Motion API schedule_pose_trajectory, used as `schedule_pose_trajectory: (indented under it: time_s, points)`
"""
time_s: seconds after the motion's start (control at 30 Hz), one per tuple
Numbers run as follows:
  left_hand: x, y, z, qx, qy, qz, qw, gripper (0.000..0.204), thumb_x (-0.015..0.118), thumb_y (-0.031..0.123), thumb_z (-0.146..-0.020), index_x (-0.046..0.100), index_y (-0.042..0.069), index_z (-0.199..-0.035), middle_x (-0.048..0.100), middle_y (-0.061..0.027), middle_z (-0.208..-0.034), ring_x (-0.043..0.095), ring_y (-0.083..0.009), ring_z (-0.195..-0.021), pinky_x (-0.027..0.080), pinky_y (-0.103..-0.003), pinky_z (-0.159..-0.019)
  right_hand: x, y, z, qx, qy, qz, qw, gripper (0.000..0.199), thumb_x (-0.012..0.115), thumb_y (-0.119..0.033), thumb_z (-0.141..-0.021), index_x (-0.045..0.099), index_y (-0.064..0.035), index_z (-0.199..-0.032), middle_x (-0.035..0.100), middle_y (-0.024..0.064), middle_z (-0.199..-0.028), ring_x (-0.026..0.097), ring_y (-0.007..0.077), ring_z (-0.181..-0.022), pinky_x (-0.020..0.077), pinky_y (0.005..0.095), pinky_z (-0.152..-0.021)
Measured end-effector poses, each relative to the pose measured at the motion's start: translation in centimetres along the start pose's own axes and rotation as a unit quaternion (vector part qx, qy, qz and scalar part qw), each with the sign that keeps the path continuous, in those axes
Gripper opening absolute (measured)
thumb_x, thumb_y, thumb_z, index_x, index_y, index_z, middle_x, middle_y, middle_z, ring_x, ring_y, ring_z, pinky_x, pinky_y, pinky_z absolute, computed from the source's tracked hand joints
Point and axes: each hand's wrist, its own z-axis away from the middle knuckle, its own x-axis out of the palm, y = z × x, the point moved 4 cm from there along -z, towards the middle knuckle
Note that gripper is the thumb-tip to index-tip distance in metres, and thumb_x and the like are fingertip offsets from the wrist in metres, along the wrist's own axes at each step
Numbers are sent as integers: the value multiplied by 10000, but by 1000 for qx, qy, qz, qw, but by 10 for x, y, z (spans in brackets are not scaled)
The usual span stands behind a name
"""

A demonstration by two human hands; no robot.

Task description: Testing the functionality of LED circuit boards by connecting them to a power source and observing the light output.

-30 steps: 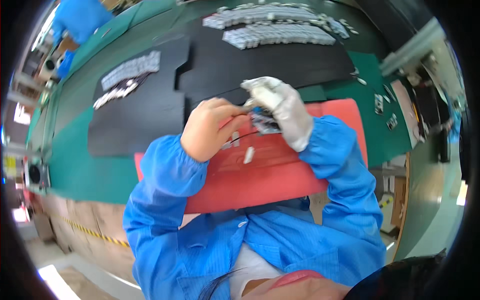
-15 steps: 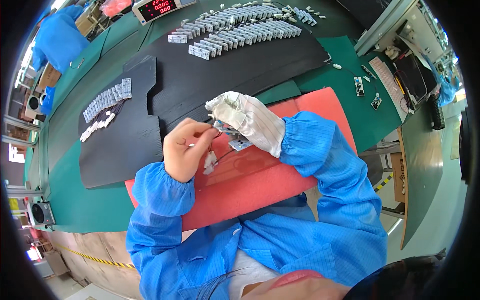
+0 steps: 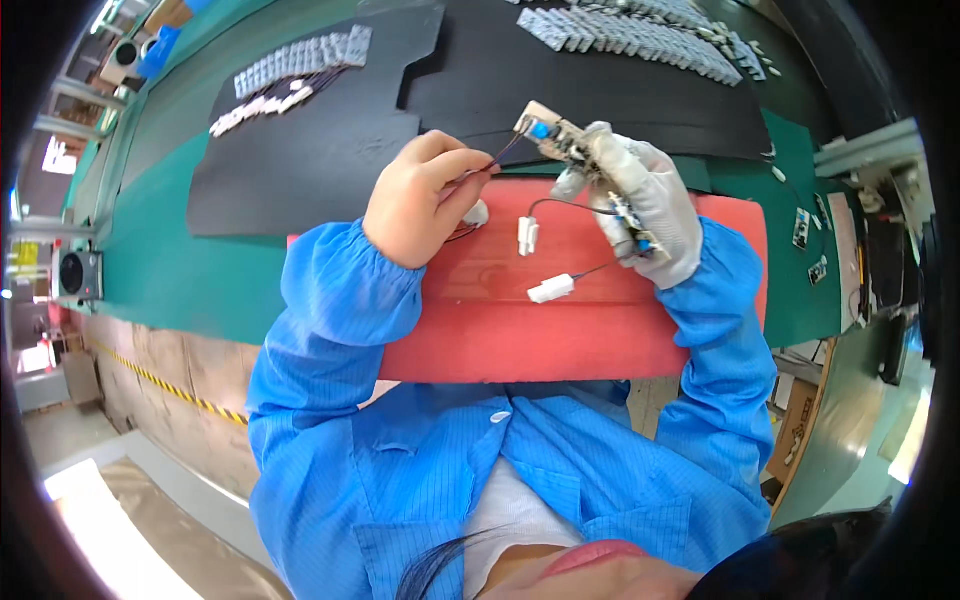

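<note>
My right hand (image 3: 655,195), in a white glove, grips a small circuit board (image 3: 568,143) with a blue component near its far end. A second board (image 3: 632,226) with dark and blue parts is in the same grip, along the palm. My bare left hand (image 3: 425,197) pinches thin dark wires (image 3: 508,150) that run to the far end of the first board. Part of a white plug shows beside the left fingers. Two more white plugs, one upright (image 3: 528,236) and one lying flatter (image 3: 551,290), hang on wires from the right hand, over the red foam pad (image 3: 480,345).
Beyond the pad, a black mat (image 3: 290,170) carries a row of narrow boards (image 3: 305,62) with white plugs at left. More rows of boards (image 3: 630,42) stand far right. On the green table (image 3: 230,285) lie loose boards (image 3: 801,229) at right.
The view has shifted, showing the pad and mats higher up. My right hand has turned so its boards face up and show clearly. My left hand has drawn away from it, still pinching wires.
</note>
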Motion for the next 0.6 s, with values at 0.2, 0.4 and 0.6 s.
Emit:
schedule_pose_trajectory:
  time_s: [0.2,0.4,0.6]
  points:
    - [3,-13,8,-97,1,233,968,126,620,24,-829,658,-12,-944,631,-71,-779,601,-122,-678,484,-247,-628,3,-6,2,-34,8,51,998,329,512,-235,-933,563,31,-1120,662,115,-854,442,-6,-390,354,128,-357]
    - [5,-20,14,-148,-22,266,952,119,624,20,-829,658,-17,-937,664,-75,-764,618,-106,-686,501,-241,-639,-6,-13,3,-187,43,158,969,392,736,-83,-753,609,-23,-1118,660,82,-1046,617,120,-920,473,238,-782]
    - [0,-23,23,-149,8,249,957,119,650,20,-809,656,-13,-923,674,-78,-803,632,-111,-703,512,-251,-646,-4,-19,7,-230,60,303,923,455,753,-105,-709,603,-22,-1131,657,88,-1055,616,143,-949,478,253,-758]
